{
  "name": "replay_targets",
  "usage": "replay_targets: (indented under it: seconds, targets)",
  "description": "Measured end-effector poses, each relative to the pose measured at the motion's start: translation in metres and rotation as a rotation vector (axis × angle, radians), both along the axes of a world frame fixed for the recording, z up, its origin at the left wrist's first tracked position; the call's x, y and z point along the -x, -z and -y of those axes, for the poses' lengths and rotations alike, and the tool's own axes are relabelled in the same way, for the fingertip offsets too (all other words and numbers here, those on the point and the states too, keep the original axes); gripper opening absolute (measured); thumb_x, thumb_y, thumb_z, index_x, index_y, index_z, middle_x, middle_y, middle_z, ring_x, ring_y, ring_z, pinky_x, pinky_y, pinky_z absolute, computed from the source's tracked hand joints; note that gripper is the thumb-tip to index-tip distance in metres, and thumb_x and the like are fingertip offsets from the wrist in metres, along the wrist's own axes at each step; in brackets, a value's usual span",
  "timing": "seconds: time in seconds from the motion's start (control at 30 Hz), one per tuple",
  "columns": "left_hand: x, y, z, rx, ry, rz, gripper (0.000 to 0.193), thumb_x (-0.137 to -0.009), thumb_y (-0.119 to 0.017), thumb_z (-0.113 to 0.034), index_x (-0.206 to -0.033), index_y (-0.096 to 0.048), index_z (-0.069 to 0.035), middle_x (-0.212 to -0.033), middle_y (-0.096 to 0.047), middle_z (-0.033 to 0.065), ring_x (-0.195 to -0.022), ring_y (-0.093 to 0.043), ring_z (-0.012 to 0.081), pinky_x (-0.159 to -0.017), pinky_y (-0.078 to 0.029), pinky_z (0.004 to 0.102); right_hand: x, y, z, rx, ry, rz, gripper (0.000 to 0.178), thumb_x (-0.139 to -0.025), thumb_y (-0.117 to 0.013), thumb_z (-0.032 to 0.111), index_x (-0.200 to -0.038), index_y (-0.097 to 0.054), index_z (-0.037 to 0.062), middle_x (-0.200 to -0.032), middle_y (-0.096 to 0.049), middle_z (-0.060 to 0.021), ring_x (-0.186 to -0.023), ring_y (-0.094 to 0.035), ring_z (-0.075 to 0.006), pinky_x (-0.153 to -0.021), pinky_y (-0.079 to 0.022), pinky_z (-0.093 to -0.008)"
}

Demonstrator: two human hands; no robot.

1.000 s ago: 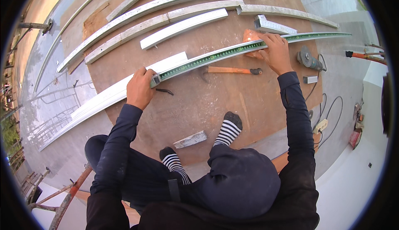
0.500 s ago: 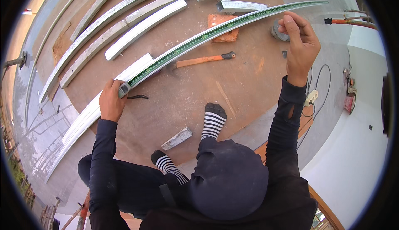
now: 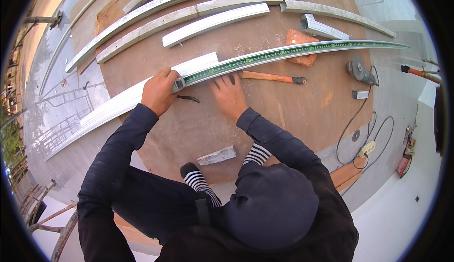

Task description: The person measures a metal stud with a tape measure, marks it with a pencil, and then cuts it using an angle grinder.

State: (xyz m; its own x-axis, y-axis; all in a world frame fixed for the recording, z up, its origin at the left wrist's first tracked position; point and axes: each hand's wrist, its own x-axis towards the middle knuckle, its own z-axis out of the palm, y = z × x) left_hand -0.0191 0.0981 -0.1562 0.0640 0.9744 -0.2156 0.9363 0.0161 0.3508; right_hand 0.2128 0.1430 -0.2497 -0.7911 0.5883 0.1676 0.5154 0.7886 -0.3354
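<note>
My left hand (image 3: 160, 92) is closed around the case of a tape measure (image 3: 178, 84), at the near end of its long green blade (image 3: 265, 55). The blade lies drawn out to the right along a long white metal profile (image 3: 111, 113). My right hand (image 3: 230, 96) is down by the profile's near edge, just right of the case, fingers stretched forward and slightly apart. Their tips reach the edge beside the head end of an orange-handled hammer (image 3: 269, 77); whether they touch the hammer is unclear. A black strap (image 3: 189, 98) lies below the case.
An angle grinder (image 3: 362, 69) with its cord lies at the right, near a white power strip (image 3: 367, 149). Behind the blade are an orange brick (image 3: 302, 49), a short white profile (image 3: 217, 24) and long grey bars (image 3: 236, 3). A small offcut (image 3: 216, 156) lies by my feet.
My right hand has come from the blade's far right part down and left to the profile near the case. The view has shifted, showing the whole grinder. My left hand keeps the case.
</note>
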Motion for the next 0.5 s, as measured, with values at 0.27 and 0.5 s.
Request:
replay_targets:
  seconds: [0.27,0.5]
  targets:
    - [-0.004,0.004,0.001,-0.015,0.001,-0.021,0.036,-0.073,-0.077,-0.007,-0.104,-0.058,-0.007,-0.097,-0.058,0.0123,-0.092,-0.06,0.033,-0.077,-0.049,0.0418,-0.002,0.013,-0.012,0.036,-0.004,-0.012,0.023,-0.079,-0.06,0.012,-0.098,-0.065,0.001,-0.099,-0.062,-0.0123,-0.105,-0.057,-0.0285,-0.093,-0.04,-0.0458]
    - [-0.004,0.008,0.009,-0.074,-0.042,-0.092,0.037,-0.07,-0.078,-0.003,-0.102,-0.059,-0.007,-0.095,-0.059,0.0104,-0.091,-0.061,0.0305,-0.076,-0.05,0.0388,-0.045,-0.055,-0.048,1.014,-0.519,0.377,0.015,-0.083,-0.065,0.013,-0.084,-0.062,-0.0016,-0.074,-0.066,-0.0114,-0.063,-0.063,-0.0226,-0.059,-0.05,-0.0348]
